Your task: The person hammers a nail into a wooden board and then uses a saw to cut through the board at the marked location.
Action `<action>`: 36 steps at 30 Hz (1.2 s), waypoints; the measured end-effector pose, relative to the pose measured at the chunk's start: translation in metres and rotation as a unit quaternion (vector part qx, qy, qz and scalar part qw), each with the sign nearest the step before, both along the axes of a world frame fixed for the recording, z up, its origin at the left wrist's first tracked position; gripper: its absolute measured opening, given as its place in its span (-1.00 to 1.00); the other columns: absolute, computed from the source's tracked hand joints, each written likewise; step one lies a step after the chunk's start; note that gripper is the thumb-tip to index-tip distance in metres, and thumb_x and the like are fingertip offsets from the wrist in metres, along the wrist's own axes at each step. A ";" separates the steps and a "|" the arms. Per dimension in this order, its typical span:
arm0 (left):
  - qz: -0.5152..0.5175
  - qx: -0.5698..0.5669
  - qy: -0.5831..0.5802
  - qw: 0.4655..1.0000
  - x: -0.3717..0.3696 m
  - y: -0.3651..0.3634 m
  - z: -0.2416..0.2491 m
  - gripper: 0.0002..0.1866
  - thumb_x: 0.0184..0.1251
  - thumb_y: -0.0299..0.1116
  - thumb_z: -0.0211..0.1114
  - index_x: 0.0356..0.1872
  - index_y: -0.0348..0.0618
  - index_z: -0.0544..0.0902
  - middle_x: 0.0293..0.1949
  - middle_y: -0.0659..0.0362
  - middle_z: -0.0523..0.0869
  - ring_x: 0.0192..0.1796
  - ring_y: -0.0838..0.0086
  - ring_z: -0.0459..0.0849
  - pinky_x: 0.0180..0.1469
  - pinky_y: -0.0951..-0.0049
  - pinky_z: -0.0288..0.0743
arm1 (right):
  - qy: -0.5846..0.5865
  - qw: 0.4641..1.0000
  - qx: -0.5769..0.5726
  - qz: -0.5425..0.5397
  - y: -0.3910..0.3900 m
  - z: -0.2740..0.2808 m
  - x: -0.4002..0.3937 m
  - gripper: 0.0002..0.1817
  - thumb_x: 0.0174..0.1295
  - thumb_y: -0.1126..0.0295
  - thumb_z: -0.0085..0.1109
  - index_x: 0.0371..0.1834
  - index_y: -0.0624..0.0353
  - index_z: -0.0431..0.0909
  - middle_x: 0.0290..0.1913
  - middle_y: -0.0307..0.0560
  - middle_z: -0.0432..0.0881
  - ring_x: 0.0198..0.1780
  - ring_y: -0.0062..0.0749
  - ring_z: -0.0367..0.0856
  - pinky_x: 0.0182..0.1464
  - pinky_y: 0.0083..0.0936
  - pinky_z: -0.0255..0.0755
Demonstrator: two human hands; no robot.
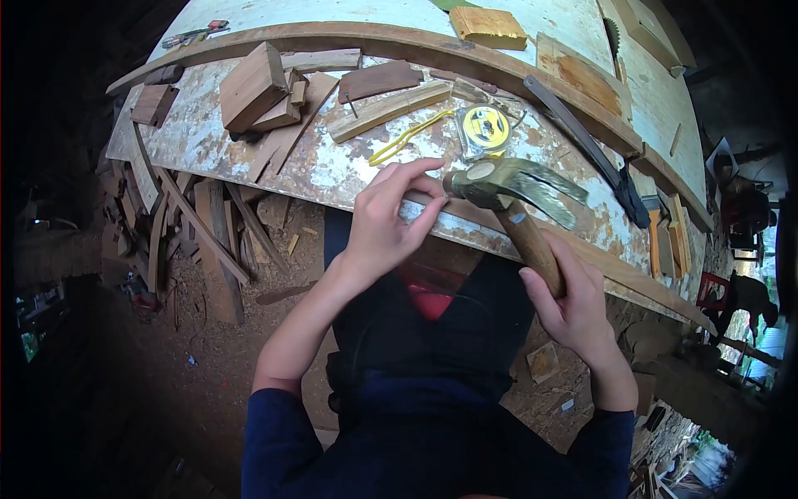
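My right hand [569, 291] is wrapped round the wooden handle of a claw hammer [532, 241]. The hammer's metal head is just right of my left fingertips, above a long wooden strip [615, 270] along the bench's front edge. My left hand [391, 212] rests at the left end of that strip, thumb and forefinger curled close together; anything between them is too small to make out. A yellow tape measure [485, 127] with a yellow strap lies behind the hammer head on the paint-stained bench [316, 170].
Wood blocks [253, 87] and offcuts [386, 112] lie at the back left. A long curved board [332, 33] crosses the bench. A dark saw-like tool [582, 137] and a brush [654, 237] are at the right. Scrap wood [218, 249] leans below left.
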State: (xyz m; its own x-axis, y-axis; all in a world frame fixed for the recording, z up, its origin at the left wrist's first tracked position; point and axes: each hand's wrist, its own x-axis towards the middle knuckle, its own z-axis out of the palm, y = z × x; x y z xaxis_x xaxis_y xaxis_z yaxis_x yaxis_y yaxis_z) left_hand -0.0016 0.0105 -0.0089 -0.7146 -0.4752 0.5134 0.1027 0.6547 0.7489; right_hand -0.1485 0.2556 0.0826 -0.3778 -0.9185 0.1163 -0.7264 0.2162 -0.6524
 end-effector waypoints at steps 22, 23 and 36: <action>0.001 0.036 -0.008 0.999 0.000 0.000 -0.003 -0.50 0.31 -0.61 0.57 0.27 -0.22 0.69 -0.23 0.18 0.91 -0.11 0.49 0.91 0.04 0.46 0.72 | -0.010 0.998 -0.046 -0.039 0.000 0.000 0.002 -0.50 0.46 0.39 0.44 0.38 0.39 0.57 -0.09 0.30 0.81 -0.13 0.18 0.86 -0.07 -0.23 0.68; 0.001 0.039 -0.010 0.999 0.002 0.002 -0.003 -0.50 0.31 -0.61 0.57 0.27 -0.23 0.69 -0.23 0.18 0.91 -0.11 0.49 0.91 0.04 0.46 0.72 | -0.017 0.996 -0.070 -0.051 0.002 -0.001 0.004 -0.50 0.46 0.39 0.44 0.37 0.39 0.57 -0.11 0.31 0.80 -0.14 0.21 0.85 -0.09 -0.21 0.68; 0.002 0.040 -0.013 0.999 0.004 0.002 -0.003 -0.50 0.29 -0.61 0.60 0.26 -0.25 0.70 -0.22 0.15 0.91 -0.09 0.47 0.91 0.06 0.45 0.72 | -0.002 1.000 -0.025 0.009 -0.007 -0.018 -0.009 -0.52 0.51 0.34 0.40 0.38 0.36 0.57 -0.13 0.19 0.82 -0.22 0.02 0.85 -0.15 -0.28 0.66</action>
